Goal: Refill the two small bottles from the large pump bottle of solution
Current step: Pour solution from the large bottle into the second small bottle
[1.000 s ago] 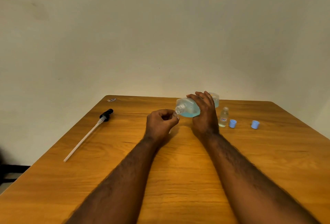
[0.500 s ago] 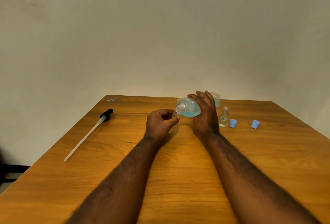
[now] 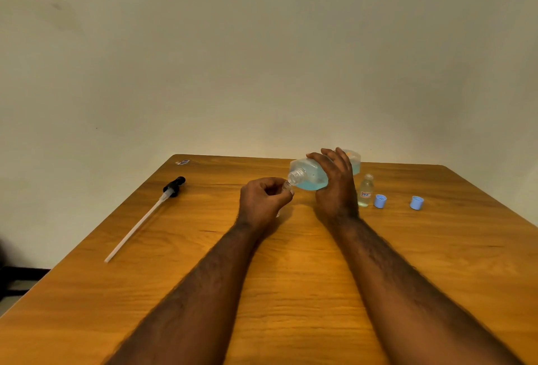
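Note:
My right hand (image 3: 334,187) grips the large clear bottle (image 3: 308,175) of blue solution, tipped on its side with its open neck pointing left and down. My left hand (image 3: 263,201) holds a small clear bottle (image 3: 286,186), mostly hidden in my fingers, with its mouth right under the large bottle's neck. A second small bottle (image 3: 366,191) stands upright and uncapped just right of my right hand. Two blue caps (image 3: 380,201) (image 3: 417,202) lie to its right.
The black pump head with its long white tube (image 3: 139,219) lies on the left part of the wooden table (image 3: 291,277). A small scrap (image 3: 182,162) lies at the far left corner. A plain wall stands behind the table.
The large bottle has tilted very slightly further toward the small bottle. Both hands stay where they were.

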